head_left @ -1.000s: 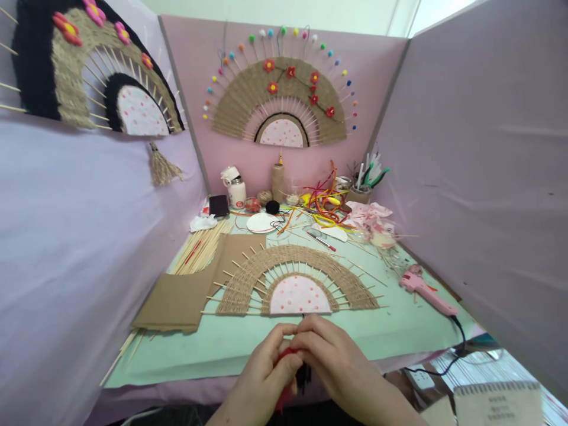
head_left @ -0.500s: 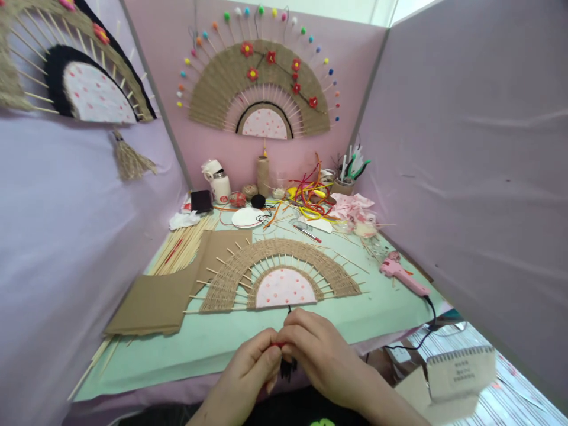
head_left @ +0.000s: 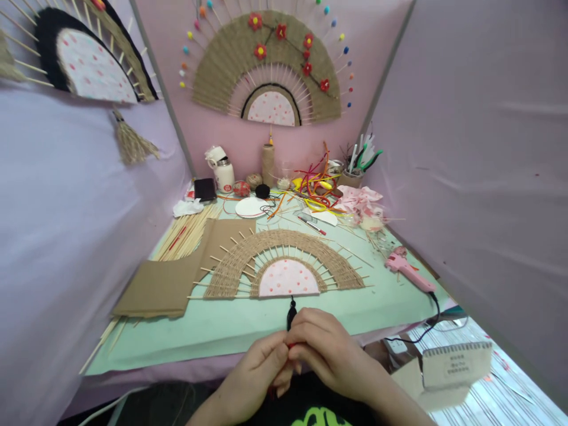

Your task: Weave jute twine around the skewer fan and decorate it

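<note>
My left hand (head_left: pixel 260 361) and my right hand (head_left: pixel 323 346) meet at the table's front edge, fingers closed and pinched together. Between the fingertips shows a bit of thin red strand (head_left: pixel 291 344), mostly covered, so its exact kind is unclear. Just beyond my fingers a black tassel (head_left: pixel 291 313) lies on the green cloth; its lower end is hidden by my right hand. Its top reaches the straight base of a woven half-round fan (head_left: pixel 239 254), made of thin sticks and brown twine with a pink-dotted white centre (head_left: pixel 288 278).
Brown cardboard (head_left: pixel 155 287) and a bundle of sticks (head_left: pixel 186 236) lie left. A pink glue gun (head_left: pixel 410 272) with a black cord lies right. Behind are a white bottle (head_left: pixel 223 174), a twine spool (head_left: pixel 268 165), coloured pipe cleaners (head_left: pixel 315 183) and a pen (head_left: pixel 312 225). Finished fans (head_left: pixel 217 77) hang on the walls.
The black tassel, earlier between and below my hands, now lies beyond my fingers towards the fan. My hands still pinch the red strand. The view has tilted down slightly.
</note>
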Demonstrator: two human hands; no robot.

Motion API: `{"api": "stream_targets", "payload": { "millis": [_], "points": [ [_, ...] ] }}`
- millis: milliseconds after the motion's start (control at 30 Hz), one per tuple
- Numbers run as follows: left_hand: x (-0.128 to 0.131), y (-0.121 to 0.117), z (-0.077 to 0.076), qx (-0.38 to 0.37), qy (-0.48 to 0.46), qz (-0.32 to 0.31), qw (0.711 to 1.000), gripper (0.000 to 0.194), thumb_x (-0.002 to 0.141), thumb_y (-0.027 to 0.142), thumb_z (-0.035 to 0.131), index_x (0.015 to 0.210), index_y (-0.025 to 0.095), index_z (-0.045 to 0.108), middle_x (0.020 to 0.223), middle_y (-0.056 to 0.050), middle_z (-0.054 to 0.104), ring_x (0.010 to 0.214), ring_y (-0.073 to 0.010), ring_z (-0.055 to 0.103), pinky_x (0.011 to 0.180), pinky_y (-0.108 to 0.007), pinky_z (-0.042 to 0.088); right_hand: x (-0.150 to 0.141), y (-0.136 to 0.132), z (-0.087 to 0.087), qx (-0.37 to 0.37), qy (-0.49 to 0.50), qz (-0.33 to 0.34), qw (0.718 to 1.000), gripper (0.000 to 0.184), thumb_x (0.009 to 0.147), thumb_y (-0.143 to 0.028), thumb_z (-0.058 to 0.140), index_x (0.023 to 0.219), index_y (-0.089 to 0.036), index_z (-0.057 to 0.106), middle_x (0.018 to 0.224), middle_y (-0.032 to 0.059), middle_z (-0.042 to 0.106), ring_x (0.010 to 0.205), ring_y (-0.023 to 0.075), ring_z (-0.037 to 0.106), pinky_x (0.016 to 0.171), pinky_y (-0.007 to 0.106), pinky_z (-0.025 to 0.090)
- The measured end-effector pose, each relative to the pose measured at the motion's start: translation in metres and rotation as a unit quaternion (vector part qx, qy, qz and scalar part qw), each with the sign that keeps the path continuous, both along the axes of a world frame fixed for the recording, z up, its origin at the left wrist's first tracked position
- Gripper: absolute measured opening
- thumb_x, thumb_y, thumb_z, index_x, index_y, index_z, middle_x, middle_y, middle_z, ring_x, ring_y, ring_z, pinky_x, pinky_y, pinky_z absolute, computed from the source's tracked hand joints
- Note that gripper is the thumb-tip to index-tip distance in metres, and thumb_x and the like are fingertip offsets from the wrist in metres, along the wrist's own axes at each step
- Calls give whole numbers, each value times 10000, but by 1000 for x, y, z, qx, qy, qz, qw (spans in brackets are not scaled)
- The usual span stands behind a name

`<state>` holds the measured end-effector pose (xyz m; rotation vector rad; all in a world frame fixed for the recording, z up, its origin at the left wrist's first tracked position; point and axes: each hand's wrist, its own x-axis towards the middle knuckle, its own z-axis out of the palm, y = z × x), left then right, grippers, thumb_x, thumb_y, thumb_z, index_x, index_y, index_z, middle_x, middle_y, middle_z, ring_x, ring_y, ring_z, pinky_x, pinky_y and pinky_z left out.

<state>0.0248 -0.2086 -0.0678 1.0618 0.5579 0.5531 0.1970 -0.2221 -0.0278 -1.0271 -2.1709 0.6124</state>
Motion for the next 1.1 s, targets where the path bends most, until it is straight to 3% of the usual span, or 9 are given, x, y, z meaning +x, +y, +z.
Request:
{"api": "stream_targets", "payload": {
  "millis": [133, 233, 333, 467, 633, 733, 867, 1000, 1100],
  "points": [
    [1, -5, -9, -35, -41, -17, 998, 410, 870, 516, 419, 806, 129, 536, 516, 65, 315, 434, -59, 281, 480, -220, 331, 0, -1, 1, -13, -20, 22, 999, 171, 926, -235, 406, 873, -169, 556, 799, 41, 549, 749, 140, 487, 677, 268, 400],
    [-2, -6, -15, -40, -34, -34, 998, 424, 851, 529, 452, 812, 119, 554, 529, 36, 422, 419, -52, 329, 442, -202, 285, 2, 1, 1, -25, -17, 44, 999, 182, 926, -275, 425, 862, -176, 564, 782, 30, 558, 737, 132, 492, 676, 265, 394],
    [-8, -5, -15, -32, -5, -68, 997, 423, 831, 526, 493, 796, 110, 562, 550, 5, 501, 422, -49, 365, 418, -195, 230, 5, 2, 2, -39, -3, 76, 996, 180, 907, -321, 474, 866, -188, 587, 750, 12, 570, 728, 122, 506, 684, 262, 392],
    [-13, -4, -14, -34, 2, -121, 992, 416, 818, 524, 518, 761, 113, 553, 531, 10, 492, 418, -51, 356, 422, -201, 233, 5, 2, 3, -71, 9, 118, 990, 170, 887, -329, 515, 845, -188, 600, 714, -3, 572, 713, 109, 520, 690, 251, 399],
    [-11, -3, -10, -28, -4, -100, 995, 327, 857, 453, 492, 836, 127, 522, 551, 43, 419, 474, -65, 351, 487, -209, 282, 6, 3, 1, -92, 18, 25, 995, 132, 905, -257, 473, 855, -182, 569, 772, 21, 580, 744, 121, 521, 672, 243, 410],
    [-11, -1, -3, 8, 38, -85, 996, 318, 885, 435, 442, 859, 128, 522, 551, 52, 396, 507, -75, 355, 520, -217, 282, 17, 13, 4, -83, 40, -45, 995, 135, 911, -251, 450, 865, -188, 560, 785, 23, 588, 732, 124, 534, 658, 244, 420],
    [-14, 4, 4, 54, 103, -62, 991, 291, 878, 416, 457, 851, 135, 528, 583, 42, 448, 546, -79, 376, 546, -216, 269, 45, 66, 23, -30, 81, -168, 982, 147, 883, -287, 476, 871, -181, 577, 725, 18, 600, 650, 130, 541, 621, 257, 433],
    [-15, 6, 4, 69, 106, -45, 991, 270, 849, 407, 505, 855, 139, 534, 595, 38, 476, 565, -86, 398, 567, -217, 289, 70, 173, 43, -19, 107, -262, 959, 168, 811, -292, 528, 870, -149, 595, 664, 14, 597, 600, 137, 554, 603, 269, 462],
    [-15, 4, 4, 72, 108, -30, 991, 260, 835, 398, 527, 858, 139, 544, 612, 34, 484, 583, -90, 422, 578, -216, 303, 80, 248, 43, 2, 124, -344, 931, 342, 789, -219, 522, 1112, -106, 534, 941, 101, 647, 794, 181, 617, 759, 331, 488]
  ]
}}
